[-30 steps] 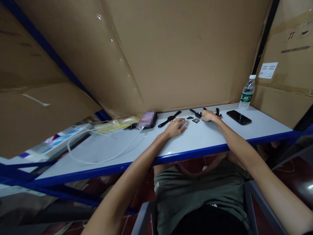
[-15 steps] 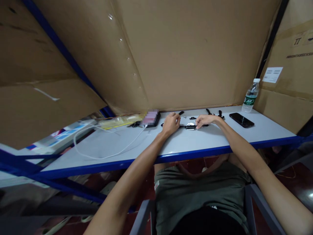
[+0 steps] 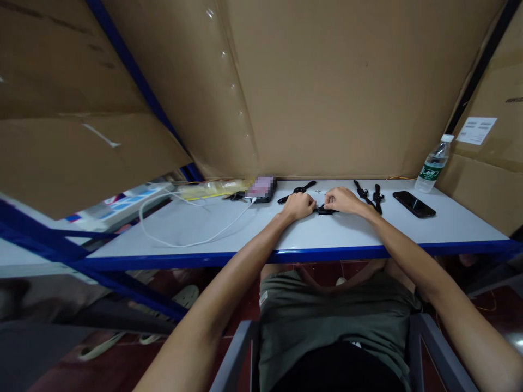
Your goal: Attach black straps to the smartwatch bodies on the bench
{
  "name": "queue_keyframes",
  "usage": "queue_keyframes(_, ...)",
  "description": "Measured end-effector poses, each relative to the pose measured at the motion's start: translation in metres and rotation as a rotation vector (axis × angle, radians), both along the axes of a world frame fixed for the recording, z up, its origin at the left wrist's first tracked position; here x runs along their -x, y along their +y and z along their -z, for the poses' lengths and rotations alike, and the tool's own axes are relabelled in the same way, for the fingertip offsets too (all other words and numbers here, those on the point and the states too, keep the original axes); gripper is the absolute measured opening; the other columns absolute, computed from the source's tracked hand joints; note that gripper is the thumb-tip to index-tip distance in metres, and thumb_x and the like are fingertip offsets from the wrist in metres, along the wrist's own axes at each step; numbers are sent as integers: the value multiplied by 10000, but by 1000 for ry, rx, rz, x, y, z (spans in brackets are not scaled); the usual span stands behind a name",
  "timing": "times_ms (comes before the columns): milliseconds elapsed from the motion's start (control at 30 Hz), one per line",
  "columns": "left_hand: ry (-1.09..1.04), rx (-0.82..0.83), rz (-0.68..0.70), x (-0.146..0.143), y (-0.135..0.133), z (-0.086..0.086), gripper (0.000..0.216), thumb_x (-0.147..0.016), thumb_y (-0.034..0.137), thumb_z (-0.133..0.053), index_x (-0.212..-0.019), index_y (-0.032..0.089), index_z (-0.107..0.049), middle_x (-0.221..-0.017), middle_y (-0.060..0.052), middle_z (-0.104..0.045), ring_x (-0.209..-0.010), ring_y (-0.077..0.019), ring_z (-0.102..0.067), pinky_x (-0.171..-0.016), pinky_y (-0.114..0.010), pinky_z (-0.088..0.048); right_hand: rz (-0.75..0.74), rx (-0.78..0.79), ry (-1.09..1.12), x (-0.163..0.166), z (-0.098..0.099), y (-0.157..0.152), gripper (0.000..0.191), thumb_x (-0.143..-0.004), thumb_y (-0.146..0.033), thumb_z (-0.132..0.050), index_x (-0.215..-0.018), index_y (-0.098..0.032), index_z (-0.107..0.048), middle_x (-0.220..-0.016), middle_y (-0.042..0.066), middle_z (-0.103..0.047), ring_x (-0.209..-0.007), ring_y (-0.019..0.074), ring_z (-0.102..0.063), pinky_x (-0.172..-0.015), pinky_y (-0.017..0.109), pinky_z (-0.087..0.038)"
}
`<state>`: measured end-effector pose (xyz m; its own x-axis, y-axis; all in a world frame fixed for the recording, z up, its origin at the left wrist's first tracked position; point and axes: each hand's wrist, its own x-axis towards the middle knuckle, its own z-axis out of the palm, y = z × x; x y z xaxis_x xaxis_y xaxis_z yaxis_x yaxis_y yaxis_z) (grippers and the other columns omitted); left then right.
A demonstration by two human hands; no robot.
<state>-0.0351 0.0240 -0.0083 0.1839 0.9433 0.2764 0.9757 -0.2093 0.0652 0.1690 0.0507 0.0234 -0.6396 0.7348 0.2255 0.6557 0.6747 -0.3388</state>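
Observation:
A small black smartwatch (image 3: 326, 210) lies on the white table between my hands. My left hand (image 3: 299, 206) rests on the table at its left side, fingers curled round the strap end. My right hand (image 3: 342, 200) is bent over its right side, with thumb and fingertips pinched together at the upper edge. Whatever sits between those fingertips is too small to make out. Beyond my left hand lies another black watch (image 3: 299, 190), its strap stretched out. To the right of my right hand are two more black strapped pieces, a left one (image 3: 361, 190) and a right one (image 3: 378, 198).
A black phone (image 3: 414, 204) and a water bottle (image 3: 434, 165) are at the right. At the left lie a device with a blurred screen (image 3: 261, 187), its white cable (image 3: 196, 244) and yellowish plastic wrap (image 3: 216, 189). A tiny metal piece (image 3: 318, 191) is near the cardboard wall (image 3: 302, 92).
The view has shifted, so the table things appear farther right. My right hand has moved in over the smartwatch and come closer to my left hand, uncovering the strapped pieces on the right.

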Motion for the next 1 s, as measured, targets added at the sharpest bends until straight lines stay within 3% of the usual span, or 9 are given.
queue_keyframes(133,-8,24,-21,-1,2,-2,384,-946,337,-478,-813,181,-803,-857,-152,-780,-877,-288,-715,-779,-353,-484,35,-192,-114,4,-1,-13,154,-900,-200,-636,-950,-183,-781,-1058,95,-749,-951,219,-644,-784,290,-405)
queue_keyframes(300,-20,38,-3,0,0,-3,388,-952,333,-471,-838,182,-809,-905,-157,-787,-904,-293,-722,-792,-349,-477,29,-314,-191,10,1,-24,213,-923,-140,-572,-1005,-125,-768,-1125,162,-725,-1087,269,-610,-904,333,-434)
queue_keyframes(567,-17,46,4,0,0,-2,371,-945,336,-492,-856,187,-821,-891,-152,-785,-918,-295,-722,-799,-341,-482,-3,-282,-114,19,9,-27,316,-878,-17,-498,-944,-173,-765,-1084,113,-722,-1108,252,-585,-910,329,-440)
queue_keyframes(733,-25,50,6,1,1,-3,363,-935,337,-495,-856,185,-815,-879,-147,-782,-901,-290,-718,-779,-338,-478,198,-324,-67,19,4,-32,243,-994,-237,-526,-1042,-156,-750,-1075,148,-747,-1031,272,-645,-833,339,-448)
queue_keyframes(833,-32,56,15,2,1,-3,356,-926,334,-495,-833,189,-807,-865,-138,-780,-876,-281,-713,-768,-335,-473,253,-263,-115,19,5,-30,317,-993,-407,-594,-1070,-142,-750,-1027,171,-766,-944,283,-675,-781,340,-442)
queue_keyframes(1000,-41,50,17,3,3,0,365,-927,334,-489,-788,191,-794,-846,-137,-776,-876,-281,-710,-765,-330,-465,66,-202,-70,16,10,-22,189,-929,-147,-609,-997,-201,-777,-1027,88,-773,-989,223,-655,-806,286,-425)
